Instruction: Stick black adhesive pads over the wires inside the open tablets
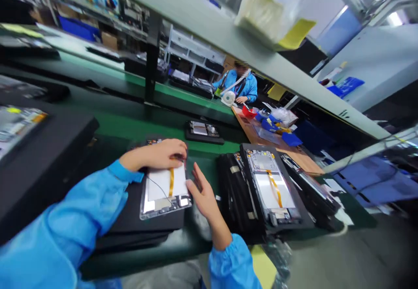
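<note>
Left hand (165, 153) lies palm-down with bent fingers across the upper part of an opened tablet (160, 186), hiding some of it; whether it grips cannot be told. Right hand (204, 195) is open and unclenched, thumb at the tablet's right edge. The tablet rests on black trays (143, 224) on a green worktop (112, 123). To the right, another opened tablet (269, 186) tops a black stack (233, 193). Beyond sits a co-worker in blue (251, 87).
</note>
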Available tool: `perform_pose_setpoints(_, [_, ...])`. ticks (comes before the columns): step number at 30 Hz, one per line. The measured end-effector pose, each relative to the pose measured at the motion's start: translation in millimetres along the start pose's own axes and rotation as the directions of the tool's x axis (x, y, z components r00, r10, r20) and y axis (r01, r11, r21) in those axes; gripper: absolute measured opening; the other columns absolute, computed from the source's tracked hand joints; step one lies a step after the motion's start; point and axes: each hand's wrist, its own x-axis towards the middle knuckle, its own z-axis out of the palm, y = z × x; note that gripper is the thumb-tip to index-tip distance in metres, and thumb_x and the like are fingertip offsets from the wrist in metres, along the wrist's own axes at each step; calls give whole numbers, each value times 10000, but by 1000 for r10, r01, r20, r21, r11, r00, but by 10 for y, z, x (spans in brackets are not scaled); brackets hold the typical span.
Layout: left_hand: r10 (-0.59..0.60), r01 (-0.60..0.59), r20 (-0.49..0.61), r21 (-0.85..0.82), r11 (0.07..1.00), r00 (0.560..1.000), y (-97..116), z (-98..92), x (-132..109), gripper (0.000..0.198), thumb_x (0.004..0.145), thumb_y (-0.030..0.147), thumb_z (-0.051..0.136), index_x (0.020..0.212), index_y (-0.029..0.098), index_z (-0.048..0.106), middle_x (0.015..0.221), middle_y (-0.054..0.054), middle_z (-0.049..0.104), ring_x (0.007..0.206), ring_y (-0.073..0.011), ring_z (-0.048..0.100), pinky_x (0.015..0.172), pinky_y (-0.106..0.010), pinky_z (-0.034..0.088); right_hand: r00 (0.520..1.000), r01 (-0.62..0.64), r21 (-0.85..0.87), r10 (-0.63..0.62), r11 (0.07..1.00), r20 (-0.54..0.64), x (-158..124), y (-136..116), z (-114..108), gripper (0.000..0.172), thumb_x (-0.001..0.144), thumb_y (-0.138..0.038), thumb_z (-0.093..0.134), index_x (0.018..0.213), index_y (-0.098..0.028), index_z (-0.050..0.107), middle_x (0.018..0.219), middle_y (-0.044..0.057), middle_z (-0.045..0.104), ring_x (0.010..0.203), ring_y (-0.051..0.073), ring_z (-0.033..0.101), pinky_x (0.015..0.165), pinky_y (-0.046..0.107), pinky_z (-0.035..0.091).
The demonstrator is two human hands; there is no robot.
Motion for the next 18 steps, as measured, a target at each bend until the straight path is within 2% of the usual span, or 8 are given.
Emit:
perform_pose_setpoints(1, [-60,62,-44,45,997,997,47,37,-215,426,905,398,641,1270,194,721,1507,-147,608,1382,-332,568,1200,-481,409,999,-33,40,32,999,26,79,-4,42,917,772,-875,672,1421,-227,700,1529,135,627,1423,368,588,1209,523,445])
perform_pose_setpoints(3, [-226,251,-179,134,959,958,123,259,-715,635,1003,497,500,1488,93,566,1591,-268,492,1484,-437,462,1221,-698,310,998,-34,78,29,996,64,170,-49,112,869,749,-896,658,1217,-180,812,1288,162,776,1231,399,710,1107,559,525])
perform_pose_setpoints(5, [-430,506,-453,56,861,781,143,631,-1186,718,1028,593,400,1494,74,569,1589,-264,502,1541,-443,391,1238,-723,282,999,-1,90,-2,996,32,168,-112,167,801,776,-860,652,1118,-158,832,1244,179,787,1232,416,698,1128,579,492])
perform_pose_setpoints(6, [-465,533,-511,-14,846,723,137,827,-1370,749,1027,620,383,1507,74,560,1590,-256,505,1550,-435,379,1231,-720,307,1000,7,93,-7,996,-3,142,-142,191,770,793,-825,658,1130,-153,822,1296,192,763,1285,426,664,1163,586,452])
perform_pose_setpoints(9, [-499,441,-527,-242,864,688,149,1209,-1654,614,1071,574,345,1556,248,533,1688,-104,407,1601,-334,296,1267,-640,290,994,-5,48,11,999,-110,45,-226,248,648,837,-663,699,1233,-155,764,1467,208,656,1422,422,556,1236,576,351])
perform_pose_setpoints(12, [-585,355,-459,-495,793,669,280,1150,-1646,549,1035,614,461,1480,331,616,1702,-30,389,1598,-320,302,1278,-594,278,993,-45,34,49,998,-105,15,-310,230,567,779,-523,776,1217,-165,734,1349,192,727,1292,392,658,1157,527,450])
perform_pose_setpoints(15, [-674,224,-395,-736,639,624,422,907,-1584,602,1038,654,408,1467,293,628,1584,-60,566,1521,-321,460,1280,-551,326,990,-123,244,137,962,-39,79,-391,82,552,665,-513,855,1083,-178,724,1074,146,806,1023,352,756,958,457,569])
perform_pose_setpoints(18, [-733,142,-388,-826,545,559,459,814,-1578,659,1006,697,405,1470,284,624,1444,-87,687,1447,-364,550,1254,-571,405,976,-180,393,212,902,-40,348,-496,-119,571,645,-533,884,1057,-175,718,912,103,794,803,289,761,766,389,598])
